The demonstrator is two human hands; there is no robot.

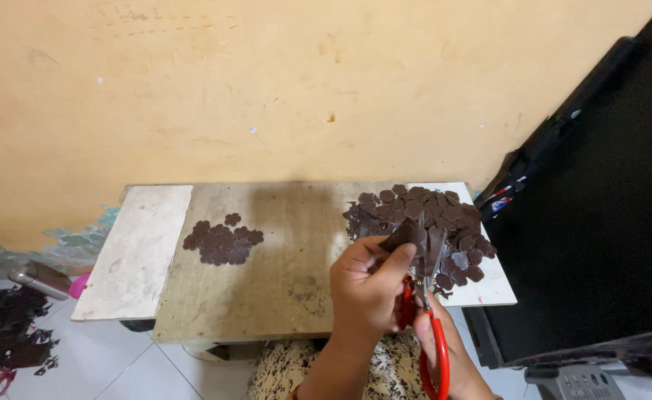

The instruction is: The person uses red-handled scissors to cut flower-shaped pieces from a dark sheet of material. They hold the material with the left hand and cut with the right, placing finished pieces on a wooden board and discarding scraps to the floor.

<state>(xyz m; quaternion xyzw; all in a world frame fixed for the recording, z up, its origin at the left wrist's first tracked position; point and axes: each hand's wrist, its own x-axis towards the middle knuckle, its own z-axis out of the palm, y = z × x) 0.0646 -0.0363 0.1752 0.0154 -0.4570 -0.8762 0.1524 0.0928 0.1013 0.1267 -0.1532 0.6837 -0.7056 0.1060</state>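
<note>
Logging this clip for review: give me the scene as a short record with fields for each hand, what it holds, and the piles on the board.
left hand: pinches a dark brown flat cut-out piece
right hand: grips red-handled scissors, blades at the piece
small pile of dark brown flower-shaped pieces: left of board centre
large heap of the same pieces: right end
surface: bare wooden board
backdrop: yellow wall

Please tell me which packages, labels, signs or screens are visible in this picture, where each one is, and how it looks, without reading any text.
Large black flat panel: leans at the right of the wooden board table; dark and blank, possibly a screen, I cannot tell for sure.
Small red, white and blue label: on the panel's left edge, near the pile of dark brown flower-shaped cutouts; too small to make out.
No packages or signs are visible.
</note>
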